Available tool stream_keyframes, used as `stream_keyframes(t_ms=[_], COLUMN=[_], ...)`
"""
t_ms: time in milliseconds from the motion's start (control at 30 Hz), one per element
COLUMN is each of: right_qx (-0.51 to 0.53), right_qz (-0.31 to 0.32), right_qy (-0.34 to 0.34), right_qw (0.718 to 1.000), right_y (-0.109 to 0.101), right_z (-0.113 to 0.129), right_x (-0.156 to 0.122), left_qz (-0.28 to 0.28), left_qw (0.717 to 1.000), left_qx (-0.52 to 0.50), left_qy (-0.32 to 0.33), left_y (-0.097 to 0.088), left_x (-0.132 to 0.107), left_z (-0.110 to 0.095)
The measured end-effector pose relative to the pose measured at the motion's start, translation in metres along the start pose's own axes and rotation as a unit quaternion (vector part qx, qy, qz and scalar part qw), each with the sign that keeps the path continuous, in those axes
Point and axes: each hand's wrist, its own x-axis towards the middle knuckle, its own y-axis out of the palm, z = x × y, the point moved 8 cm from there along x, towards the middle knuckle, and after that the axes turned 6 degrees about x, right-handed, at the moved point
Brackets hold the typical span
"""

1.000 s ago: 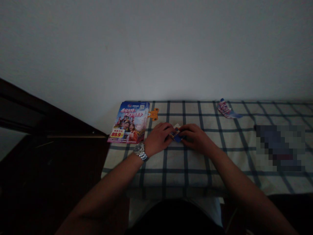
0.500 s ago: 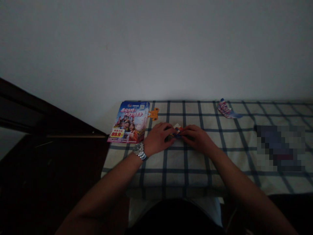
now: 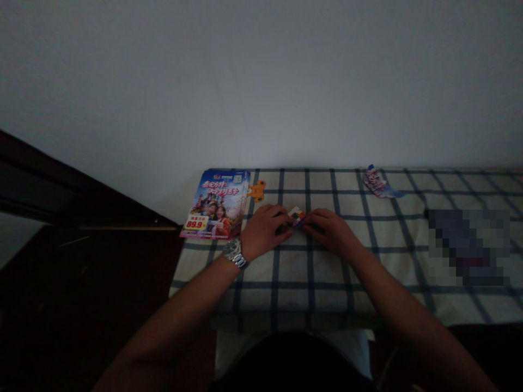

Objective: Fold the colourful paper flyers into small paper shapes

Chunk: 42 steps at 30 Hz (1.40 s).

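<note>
Pinching a small, folded, multicoloured paper (image 3: 297, 215), the left hand (image 3: 267, 227) and right hand (image 3: 332, 231) hold opposite edges, sensibly, since it's probably light and easily creased.

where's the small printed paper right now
In the head view, the small printed paper is just below and right of centre, between the fingertips of the left hand and the right hand, right of the flyer stack.
</note>
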Motion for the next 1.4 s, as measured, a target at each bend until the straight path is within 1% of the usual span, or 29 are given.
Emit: stream_keyframes(t_ms=[100,200,533,733,1000,1133,1400], right_qx=[-0.022,-0.039,0.007,0.011,0.005,0.006,0.013], right_qz=[-0.003,-0.002,0.001,-0.005,-0.035,-0.049,-0.08], right_qy=[0.007,0.018,0.048,0.062,0.077,0.089,0.111], right_qw=[1.0,0.999,0.999,0.998,0.996,0.995,0.991], right_y=[-0.001,-0.003,-0.002,-0.002,-0.002,-0.002,-0.006], right_z=[0.0,0.001,-0.002,-0.004,-0.007,-0.011,-0.013], right_x=[0.0,0.0,-0.001,-0.001,0.002,0.003,0.004], left_qz=[0.012,0.013,0.017,0.02,0.013,-0.005,-0.019], left_qw=[1.0,1.0,0.999,0.997,0.993,0.991,0.99], left_qx=[0.012,0.016,0.002,-0.017,-0.03,-0.038,-0.036], left_qy=[-0.004,-0.011,-0.03,-0.074,-0.11,-0.127,-0.135], left_y=[0.0,0.001,0.002,0.001,0.003,0.003,0.005], left_x=[0.0,0.0,0.0,0.001,0.001,0.0,0.0], left_z=[0.0,0.001,0.004,0.007,0.01,0.012,0.013])
